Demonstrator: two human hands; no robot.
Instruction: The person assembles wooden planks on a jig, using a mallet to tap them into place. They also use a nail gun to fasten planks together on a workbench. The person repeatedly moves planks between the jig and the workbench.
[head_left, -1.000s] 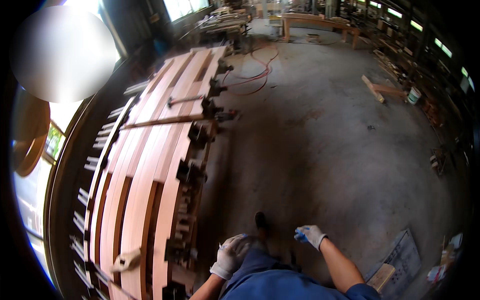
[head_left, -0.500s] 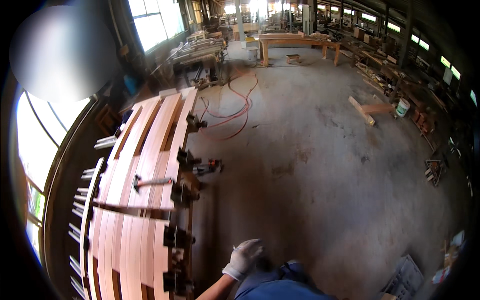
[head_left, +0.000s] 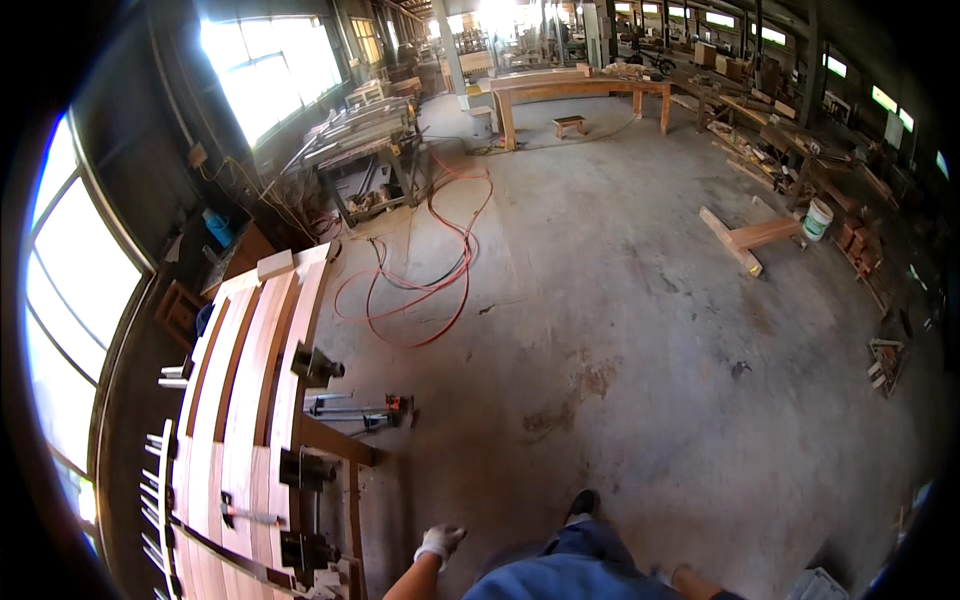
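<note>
My left hand [head_left: 440, 542], in a white glove, hangs at my left side with its fingers curled in and nothing seen in them. It is apart from the bench to its left. My right forearm [head_left: 692, 582] shows at the lower edge; of that hand only a small greyish part shows, and its fingers are hidden. On the bench, long reddish wooden boards [head_left: 262, 370] lie side by side, held by dark clamp heads [head_left: 305, 468] along the near edge. A hammer [head_left: 248, 514] with a red-and-black handle rests on them.
Bar clamps [head_left: 365, 410] lie low beside the bench. Red hoses [head_left: 460, 300] loop over the concrete floor. Ahead stand a long wooden table [head_left: 580, 87] and a small stool [head_left: 569, 125]. To the right are a joined timber piece [head_left: 765, 234] and a white bucket [head_left: 817, 220].
The view has moved forward; the boards and hammer sit lower and further left in it. My left hand has swung left and lower, and a dark shoe now shows ahead of me.
</note>
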